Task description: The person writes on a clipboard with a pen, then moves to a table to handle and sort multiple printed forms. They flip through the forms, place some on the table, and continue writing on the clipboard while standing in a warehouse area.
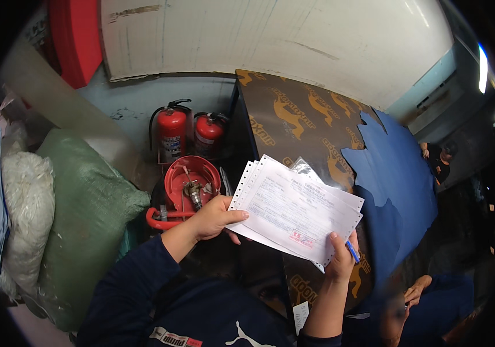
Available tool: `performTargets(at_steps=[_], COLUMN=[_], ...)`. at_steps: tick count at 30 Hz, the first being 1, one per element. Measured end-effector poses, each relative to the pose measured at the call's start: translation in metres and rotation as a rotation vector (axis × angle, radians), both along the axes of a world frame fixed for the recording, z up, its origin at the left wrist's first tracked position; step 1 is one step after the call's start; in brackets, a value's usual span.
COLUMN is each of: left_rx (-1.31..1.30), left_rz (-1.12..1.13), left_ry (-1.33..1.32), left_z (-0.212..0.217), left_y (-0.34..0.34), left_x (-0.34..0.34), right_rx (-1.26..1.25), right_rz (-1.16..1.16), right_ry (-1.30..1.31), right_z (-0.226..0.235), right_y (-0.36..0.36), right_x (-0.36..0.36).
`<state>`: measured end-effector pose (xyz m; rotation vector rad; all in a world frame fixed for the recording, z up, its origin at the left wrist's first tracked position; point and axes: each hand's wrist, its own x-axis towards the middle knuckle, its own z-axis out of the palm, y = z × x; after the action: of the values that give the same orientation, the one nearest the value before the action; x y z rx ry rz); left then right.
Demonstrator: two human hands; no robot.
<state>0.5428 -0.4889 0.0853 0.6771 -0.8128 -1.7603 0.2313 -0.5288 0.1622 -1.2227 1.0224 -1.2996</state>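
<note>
Forms (pixel 296 211), white with perforated edges, several sheets stacked: both hands are holding them above a brown printed board (pixel 302 124), the left hand (pixel 215 217) pinching the left edge with thumb on top, the right hand (pixel 340 257) gripping the lower right corner while also clasping a blue pen (pixel 352 251). Below the left hand, a red drum (pixel 189 179) is standing open with a metal valve (pixel 193 192) lying inside it, two red extinguishers (pixel 172 133) are standing behind it against the wall, and a green sack (pixel 82 225) is sitting to the left, closed, contents not visible.
</note>
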Motion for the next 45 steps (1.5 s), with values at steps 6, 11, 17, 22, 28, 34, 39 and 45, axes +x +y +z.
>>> performTargets(at_steps=[6,11,17,22,28,34,39,45], left_rx=[0.020,0.198,0.231,0.256,0.229,0.172,0.146,0.285], left_rz=[0.332,0.485,0.654,0.800,0.866,0.892,0.904,0.897], left_ry=[-0.098,0.089,-0.096,-0.156,-0.168,-0.129,-0.135,-0.289], left_z=[0.008,0.016,0.024,0.028,0.030,0.029,0.027,0.028], left_y=[0.081,0.146,0.231,0.283,0.329,0.383,0.428,0.467], left_x=[-0.016,-0.032,-0.050,-0.052,-0.037,-0.002,0.032,0.072], right_rx=[0.020,0.078,0.153,0.173,0.089,0.046,-0.024,-0.104], right_rz=[0.214,0.422,0.649,0.739,0.825,0.822,0.788,0.744], right_ry=[-0.044,-0.069,-0.004,-0.061,-0.054,0.000,0.065,0.064], right_z=[-0.003,-0.016,-0.032,-0.037,-0.024,-0.019,-0.016,-0.009], right_y=[0.001,0.014,0.027,0.053,0.087,0.137,0.183,0.238], right_x=[0.000,0.009,0.032,0.066,0.097,0.142,0.177,0.218])
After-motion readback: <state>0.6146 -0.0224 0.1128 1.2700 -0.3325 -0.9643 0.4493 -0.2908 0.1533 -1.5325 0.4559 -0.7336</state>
